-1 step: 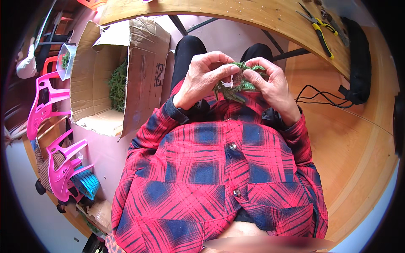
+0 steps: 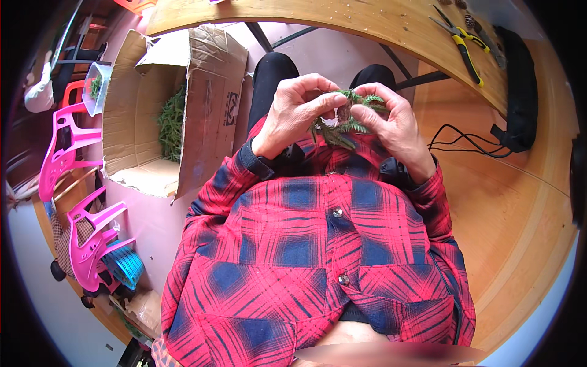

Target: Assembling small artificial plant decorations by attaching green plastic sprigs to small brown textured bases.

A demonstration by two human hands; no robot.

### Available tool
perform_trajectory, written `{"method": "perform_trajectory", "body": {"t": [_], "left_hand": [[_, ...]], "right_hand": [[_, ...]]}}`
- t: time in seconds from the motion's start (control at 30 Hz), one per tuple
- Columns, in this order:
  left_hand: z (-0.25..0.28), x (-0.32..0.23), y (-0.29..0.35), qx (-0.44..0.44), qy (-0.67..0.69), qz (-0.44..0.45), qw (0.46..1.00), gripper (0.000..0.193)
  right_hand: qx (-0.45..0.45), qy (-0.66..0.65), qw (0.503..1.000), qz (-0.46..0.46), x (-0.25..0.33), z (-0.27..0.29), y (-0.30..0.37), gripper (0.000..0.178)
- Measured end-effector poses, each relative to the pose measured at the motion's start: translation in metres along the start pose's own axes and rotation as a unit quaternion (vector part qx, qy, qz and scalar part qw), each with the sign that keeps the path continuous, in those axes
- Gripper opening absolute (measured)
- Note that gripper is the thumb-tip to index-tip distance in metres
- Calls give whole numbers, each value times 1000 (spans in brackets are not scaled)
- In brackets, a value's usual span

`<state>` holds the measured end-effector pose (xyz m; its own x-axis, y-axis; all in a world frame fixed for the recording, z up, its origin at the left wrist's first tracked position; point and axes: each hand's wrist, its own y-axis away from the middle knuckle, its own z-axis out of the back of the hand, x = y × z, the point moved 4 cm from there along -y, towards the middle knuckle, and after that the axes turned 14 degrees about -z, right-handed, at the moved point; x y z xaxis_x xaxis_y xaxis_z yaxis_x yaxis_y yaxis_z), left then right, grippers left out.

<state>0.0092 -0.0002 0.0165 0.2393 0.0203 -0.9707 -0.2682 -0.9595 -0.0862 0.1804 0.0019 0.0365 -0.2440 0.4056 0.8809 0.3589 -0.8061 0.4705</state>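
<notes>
In front of my lap, both hands work at a small bundle of green sprigs (image 2: pixel 335 136) that looks like conifer foliage. My left hand (image 2: pixel 299 113) pinches its left side between thumb and fingertips. On the other side, my right hand (image 2: pixel 396 125) grips it with the thumb bent over the front and the fingers curled behind. Between the two thumbs shows a brown, rough piece (image 2: pixel 344 114), too small to name surely. Sprig tips stick out below and to the right of the fingers. The parts behind my fingers are hidden.
A cardboard box (image 2: pixel 217 92) on the left holds more green sprigs (image 2: pixel 172 125). Yellow-and-black pliers (image 2: pixel 468 58) lie on the wooden table (image 2: pixel 342 15) ahead. Black cables (image 2: pixel 468 144) run at the right. Pink plastic chairs (image 2: pixel 88 244) and a blue basket (image 2: pixel 125 264) are far left.
My right thumb has shifted slightly, and more of the brown piece shows between the thumbs. My left hand stays nearly in place.
</notes>
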Motion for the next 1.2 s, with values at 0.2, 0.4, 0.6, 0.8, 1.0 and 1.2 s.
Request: {"method": "perform_trajectory", "body": {"t": [0.2,0.4,0.6,0.8,1.0,1.2], "left_hand": [[3,3,3,-10,31,-7,999,22],[6,-2,6,6,29,-7,1000,25],[7,-1,10,31,56,9,998,25],[10,-4,13,42,47,15,998,24],[9,-16,17,18,24,-20,999,20],[24,-10,23,13,26,-51,998,18]], "right_hand": [[34,1,999,-19,-4,-2,-4,32],[68,-109,991,-39,-11,-3,-9,33],[92,-156,982,-45,-15,-4,-9,31],[105,-141,984,5,-9,-10,-7,29],[3,73,987,146,8,-20,6,29],[-93,220,949,208,13,-23,7,31]]}}
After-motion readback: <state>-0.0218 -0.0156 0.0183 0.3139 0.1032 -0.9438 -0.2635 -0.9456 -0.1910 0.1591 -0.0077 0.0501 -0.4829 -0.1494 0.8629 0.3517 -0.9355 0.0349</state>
